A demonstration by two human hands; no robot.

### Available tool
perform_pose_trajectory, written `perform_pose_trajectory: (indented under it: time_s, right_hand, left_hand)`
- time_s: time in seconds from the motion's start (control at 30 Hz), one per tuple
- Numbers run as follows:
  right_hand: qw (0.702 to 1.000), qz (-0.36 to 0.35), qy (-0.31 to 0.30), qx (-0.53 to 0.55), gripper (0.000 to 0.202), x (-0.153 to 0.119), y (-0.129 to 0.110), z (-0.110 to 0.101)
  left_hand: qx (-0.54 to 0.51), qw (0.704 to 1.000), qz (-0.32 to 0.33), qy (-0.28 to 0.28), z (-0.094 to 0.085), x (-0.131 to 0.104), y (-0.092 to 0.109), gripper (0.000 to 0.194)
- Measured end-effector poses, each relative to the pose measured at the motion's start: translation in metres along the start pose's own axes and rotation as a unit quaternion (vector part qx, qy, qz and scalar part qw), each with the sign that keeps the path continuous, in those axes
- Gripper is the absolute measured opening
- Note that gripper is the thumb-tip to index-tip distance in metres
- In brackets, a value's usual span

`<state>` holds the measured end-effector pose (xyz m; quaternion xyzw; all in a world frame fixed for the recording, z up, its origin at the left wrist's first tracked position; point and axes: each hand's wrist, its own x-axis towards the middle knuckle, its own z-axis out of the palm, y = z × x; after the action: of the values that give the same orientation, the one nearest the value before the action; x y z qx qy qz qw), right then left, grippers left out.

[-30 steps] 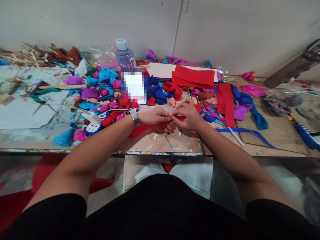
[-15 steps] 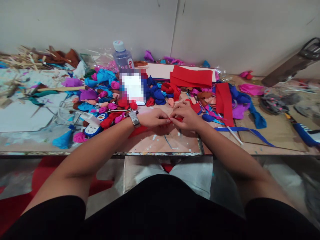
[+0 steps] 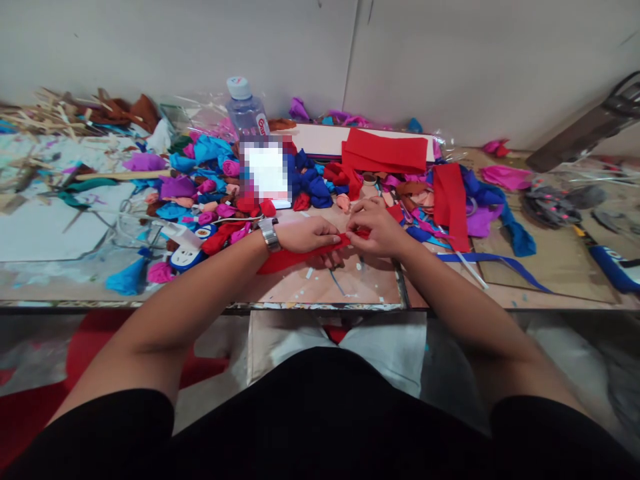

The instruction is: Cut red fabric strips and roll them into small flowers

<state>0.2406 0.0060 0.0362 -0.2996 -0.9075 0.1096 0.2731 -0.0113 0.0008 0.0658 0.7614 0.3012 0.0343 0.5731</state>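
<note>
One red strip (image 3: 283,259) was held across both hands over the near middle of the worktop (image 3: 370,288), its free end trailing left beneath the left wrist. Compared with half a second earlier, when the thumb tips nearly met, a longer red span showed between them, which suggested that the grip was being reset along the strip. The left hand (image 3: 307,235) pinched the strip, thumb uppermost; the right hand (image 3: 376,228) pinched it between thumb and bent fingers, though exact fingertip contact could not be told. Both forearms (image 3: 200,310) angled inward from the near side. Folded red sheets (image 3: 385,153) lay beyond, far right.
</note>
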Motion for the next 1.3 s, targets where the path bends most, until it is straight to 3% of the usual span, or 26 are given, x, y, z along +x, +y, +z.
perform_pose_trajectory:
  time_s: [0.1,0.37,0.6,0.8,1.17,1.3]
  right_hand:
    - [1.000,0.010,-0.002,0.001,0.014,0.000,0.005,-0.004]
    - [0.999,0.012,-0.038,0.017,0.017,0.001,0.022,-0.024]
    - [0.999,0.026,-0.035,0.022,0.018,0.000,0.033,-0.032]
    - [0.999,0.034,-0.016,0.013,0.018,-0.001,0.035,-0.033]
    - [0.999,0.004,-0.015,0.051,0.019,0.004,0.031,-0.018]
    - [0.998,0.006,-0.019,0.053,0.020,0.004,0.027,-0.014]
  left_hand:
    - [-0.001,1.000,-0.008,-0.008,-0.003,0.000,-0.002,0.032]
    - [-0.114,0.988,-0.023,-0.100,-0.003,0.004,-0.009,0.029]
    - [-0.093,0.993,-0.037,-0.061,-0.004,-0.003,0.003,0.026]
    - [-0.152,0.983,-0.090,-0.042,-0.002,-0.042,-0.002,0.032]
    - [-0.162,0.976,-0.144,0.021,0.009,-0.131,-0.016,0.044]
    - [-0.156,0.975,-0.158,-0.026,0.002,-0.150,-0.016,0.039]
